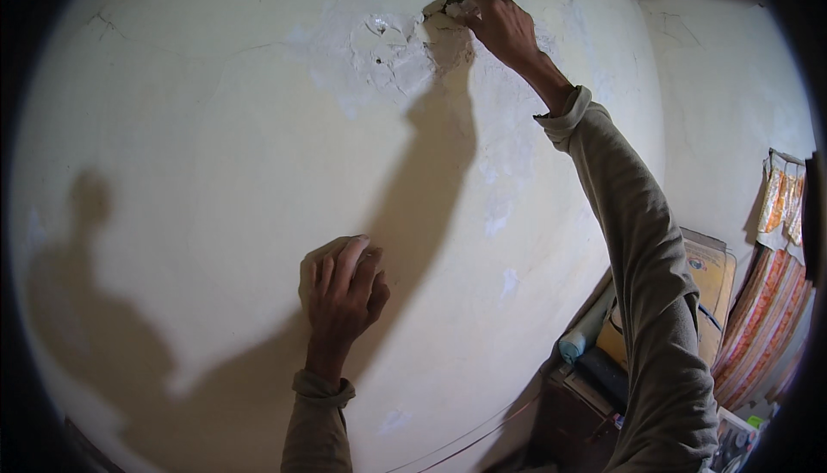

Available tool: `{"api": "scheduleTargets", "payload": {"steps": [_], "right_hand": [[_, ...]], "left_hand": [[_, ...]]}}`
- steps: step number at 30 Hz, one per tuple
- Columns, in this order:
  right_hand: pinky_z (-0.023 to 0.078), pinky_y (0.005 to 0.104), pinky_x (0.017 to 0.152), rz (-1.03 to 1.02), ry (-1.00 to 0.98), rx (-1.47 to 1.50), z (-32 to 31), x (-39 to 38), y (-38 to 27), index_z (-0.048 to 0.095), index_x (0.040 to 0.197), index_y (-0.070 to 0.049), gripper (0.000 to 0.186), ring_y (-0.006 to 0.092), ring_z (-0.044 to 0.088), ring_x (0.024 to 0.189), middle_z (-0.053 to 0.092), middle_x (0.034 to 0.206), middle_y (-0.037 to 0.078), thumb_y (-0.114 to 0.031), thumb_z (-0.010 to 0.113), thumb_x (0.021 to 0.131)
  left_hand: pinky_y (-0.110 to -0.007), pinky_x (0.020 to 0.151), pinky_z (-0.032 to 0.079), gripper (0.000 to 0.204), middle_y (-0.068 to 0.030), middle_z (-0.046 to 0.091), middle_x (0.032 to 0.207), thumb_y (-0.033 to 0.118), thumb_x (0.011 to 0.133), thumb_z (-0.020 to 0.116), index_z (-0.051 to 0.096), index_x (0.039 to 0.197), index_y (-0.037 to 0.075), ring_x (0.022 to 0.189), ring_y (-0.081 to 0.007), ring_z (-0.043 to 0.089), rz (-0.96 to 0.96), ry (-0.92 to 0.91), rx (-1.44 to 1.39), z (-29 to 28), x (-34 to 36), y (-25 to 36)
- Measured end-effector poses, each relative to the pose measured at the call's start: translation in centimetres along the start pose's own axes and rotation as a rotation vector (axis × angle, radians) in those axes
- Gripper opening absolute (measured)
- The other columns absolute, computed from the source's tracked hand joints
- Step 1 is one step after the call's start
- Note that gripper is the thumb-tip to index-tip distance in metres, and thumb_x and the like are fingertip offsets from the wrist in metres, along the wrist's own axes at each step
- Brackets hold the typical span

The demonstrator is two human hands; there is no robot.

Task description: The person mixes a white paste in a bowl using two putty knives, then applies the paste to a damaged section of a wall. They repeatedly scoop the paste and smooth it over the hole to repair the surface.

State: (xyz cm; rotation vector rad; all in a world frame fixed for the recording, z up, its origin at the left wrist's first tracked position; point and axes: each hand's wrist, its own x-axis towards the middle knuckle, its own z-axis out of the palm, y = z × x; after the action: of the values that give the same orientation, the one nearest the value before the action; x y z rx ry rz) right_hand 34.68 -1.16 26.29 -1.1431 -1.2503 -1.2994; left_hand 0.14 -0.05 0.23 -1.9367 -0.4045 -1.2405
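Note:
A pale cream wall (258,137) fills most of the view, with a rough whitish patch of cracked plaster (388,51) high up near the middle. At the patch's upper right edge is my right hand (502,29), its fingers closed in a pinch on a small pale piece (457,9) whose kind is unclear. A dark spot, perhaps a hole, shows just beside the fingertips. Lower down, my left hand (343,292) is raised against the wall with loosely bent fingers apart and nothing visible in it. Both forearms wear rolled-up olive sleeves.
At the lower right, behind my right arm, are a dark cabinet (573,413), a rolled light-blue item (579,342) and a yellowish board (708,279). A striped orange cloth (762,326) hangs farther right. Thin cables (482,436) run along the lower wall. My shadow falls leftward.

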Motion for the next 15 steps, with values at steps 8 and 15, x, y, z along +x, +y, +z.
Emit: {"api": "scheduleTargets", "payload": {"steps": [8,15], "right_hand": [[0.051,0.0445,0.071,0.003,-0.125,-0.063,-0.3,0.4,0.7,0.072,0.093,-0.01,0.02,0.033,0.066,0.083,0.069,0.083,0.011,-0.028,0.068,0.085],[0.051,0.0428,0.073,0.046,-0.201,-0.067,-1.2,0.9,0.4,0.073,0.092,-0.011,0.022,0.031,0.067,0.082,0.07,0.081,0.01,-0.03,0.07,0.082]], "left_hand": [[-0.045,0.093,0.039,0.021,-0.0081,0.058,0.115,0.016,0.079,0.063,0.066,0.099,0.009,0.107,-0.0262,0.056,-0.012,-0.005,-0.018,0.1,0.0,-0.1],[-0.045,0.093,0.04,0.02,-0.008,0.058,0.115,0.015,0.078,0.064,0.065,0.097,0.009,0.107,-0.0268,0.056,-0.021,-0.007,-0.057,-0.1,0.0,-0.1]]}}
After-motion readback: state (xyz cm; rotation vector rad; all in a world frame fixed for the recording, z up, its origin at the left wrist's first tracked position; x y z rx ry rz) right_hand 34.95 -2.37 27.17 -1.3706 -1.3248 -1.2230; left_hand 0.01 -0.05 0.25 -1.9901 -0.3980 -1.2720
